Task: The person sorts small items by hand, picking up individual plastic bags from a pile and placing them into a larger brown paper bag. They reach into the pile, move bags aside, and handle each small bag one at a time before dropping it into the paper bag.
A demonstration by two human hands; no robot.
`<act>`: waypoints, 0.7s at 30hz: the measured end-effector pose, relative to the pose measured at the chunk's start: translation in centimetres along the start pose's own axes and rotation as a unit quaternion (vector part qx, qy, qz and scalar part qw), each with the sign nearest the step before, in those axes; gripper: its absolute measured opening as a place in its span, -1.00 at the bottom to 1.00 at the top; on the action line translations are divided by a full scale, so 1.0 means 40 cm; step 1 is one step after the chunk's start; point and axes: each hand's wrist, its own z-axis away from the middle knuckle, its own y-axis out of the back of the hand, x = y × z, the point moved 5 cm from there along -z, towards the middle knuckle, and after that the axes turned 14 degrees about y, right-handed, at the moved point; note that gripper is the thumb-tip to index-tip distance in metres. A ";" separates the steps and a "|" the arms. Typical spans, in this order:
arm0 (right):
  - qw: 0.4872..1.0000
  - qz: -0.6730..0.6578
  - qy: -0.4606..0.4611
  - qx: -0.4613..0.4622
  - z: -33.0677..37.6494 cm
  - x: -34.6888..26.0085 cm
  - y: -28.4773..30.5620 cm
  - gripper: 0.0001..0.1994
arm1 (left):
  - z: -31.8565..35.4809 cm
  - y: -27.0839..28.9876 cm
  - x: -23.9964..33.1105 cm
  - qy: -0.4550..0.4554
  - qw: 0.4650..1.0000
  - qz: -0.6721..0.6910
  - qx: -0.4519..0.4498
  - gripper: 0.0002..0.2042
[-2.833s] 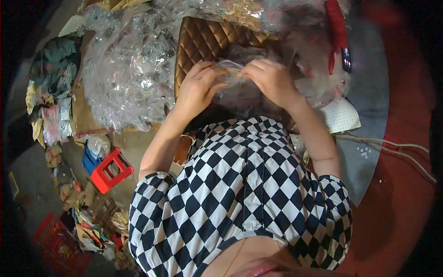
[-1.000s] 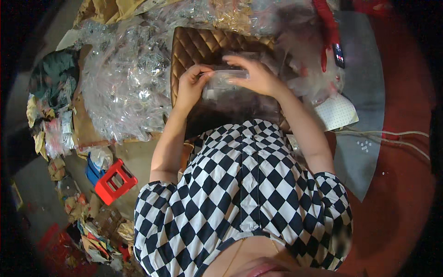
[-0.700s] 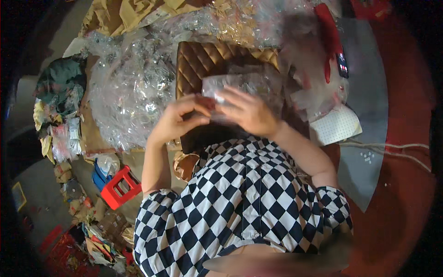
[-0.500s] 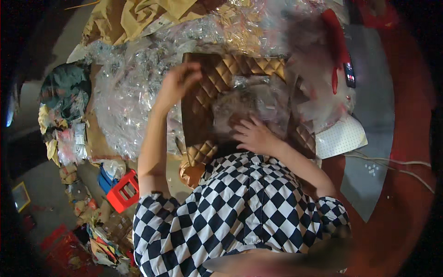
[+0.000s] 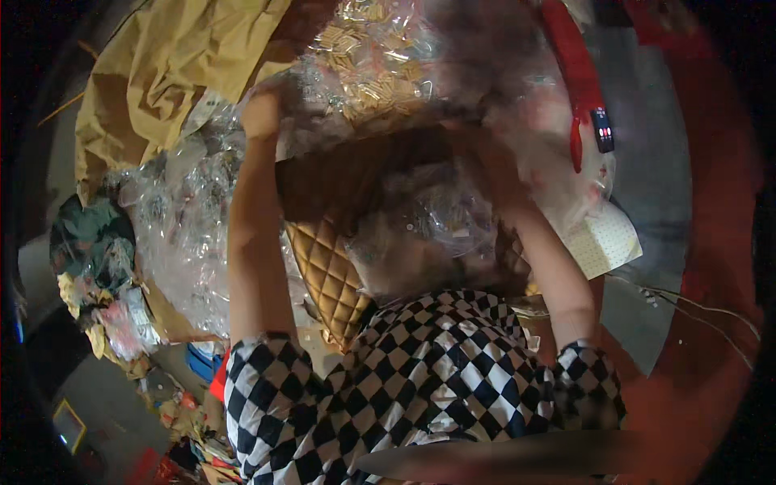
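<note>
My left arm stretches far forward, and my left hand [image 5: 260, 113] is up at the heap of clear plastic bags [image 5: 364, 56] that hold small golden pieces. It is blurred, so its grip is unclear. My right hand [image 5: 482, 158] is also blurred and reaches over the far edge of the brown quilted cushion [image 5: 327, 271]. A filled clear plastic bag [image 5: 436, 218] lies on the cushion between my arms, with neither hand on it. My checked black-and-white garment [image 5: 420, 388] fills the lower middle.
Crumpled tan paper [image 5: 162, 73] lies at the upper left. More clear bags [image 5: 182, 234] are piled on the left. A red strap with a small device [image 5: 586, 97] hangs at the upper right, beside a white dotted sheet [image 5: 606, 242]. Colourful clutter and a red crate [image 5: 218, 384] sit at the lower left.
Both hands held a clear bag in front of me, then laid it on the cushion. My left hand has reached farther up into the bag heap, and my right hand has left the bag and moved forward.
</note>
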 end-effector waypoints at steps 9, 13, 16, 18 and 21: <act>0.986 -0.038 -0.162 0.033 -0.203 0.325 -0.058 -0.72 | 0.090 0.127 0.056 0.075 0.967 0.187 0.154 -0.59; 0.961 0.240 -0.037 0.136 -0.158 0.317 0.112 -0.71 | 0.072 0.138 0.116 0.051 0.985 0.125 0.108 -0.75; 0.962 0.208 -0.030 0.173 -0.172 0.278 0.235 -0.72 | 0.083 0.083 -0.015 0.075 0.982 0.109 0.133 -0.77; 0.965 0.214 -0.073 0.129 -0.133 0.298 0.361 -0.72 | 0.086 0.154 0.044 0.110 0.968 0.143 0.174 -0.77; 0.973 0.206 -0.096 -0.044 -0.131 0.312 0.315 -0.72 | 0.125 0.147 -0.051 0.153 0.962 0.151 0.168 -0.76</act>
